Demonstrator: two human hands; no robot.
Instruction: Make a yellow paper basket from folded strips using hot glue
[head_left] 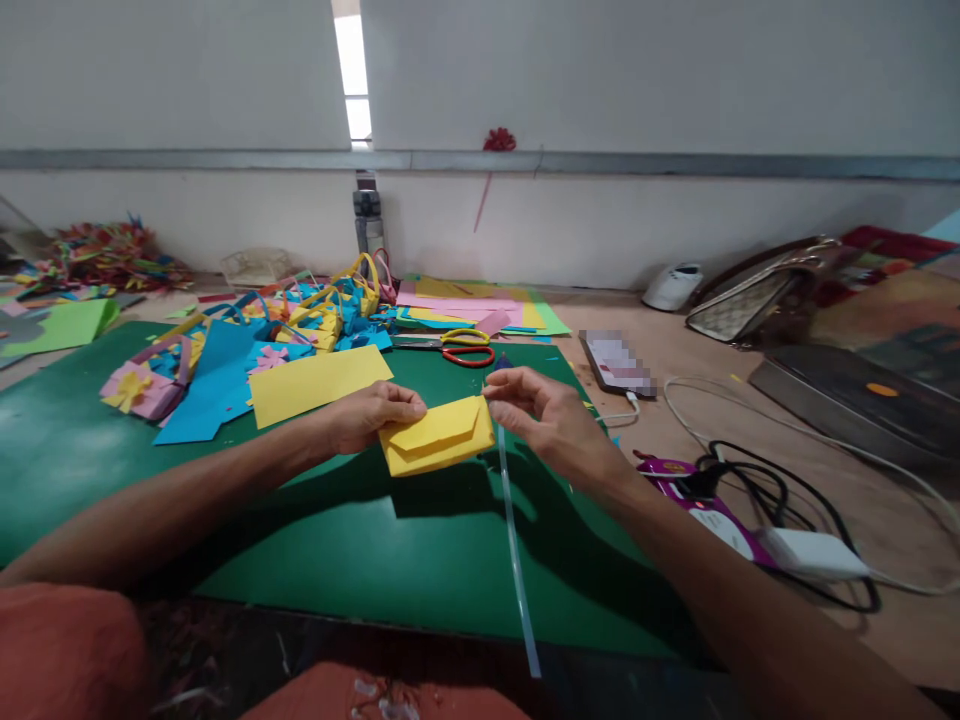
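A folded yellow paper pouch [435, 437] with a flap is held above the green mat, tilted slightly. My left hand [375, 415] is closed on its upper left edge, thumb on top. At the upper right corner, my right hand [544, 415] has thumb and fingers pinched together; what lies between the fingertips is too small to make out. A long translucent strip, like a glue stick [514, 540], runs from a dark blue tip behind my right hand down past the mat's front edge. Flat yellow paper [322, 383] lies beyond my left forearm.
Scissors [469, 348] with yellow and red handles lie behind the pouch. Small paper baskets [322, 315], blue paper [214, 385] and stacked coloured sheets [480, 300] fill the back left and middle. A phone [615, 362], purple power strip [701, 510] and cables are at right.
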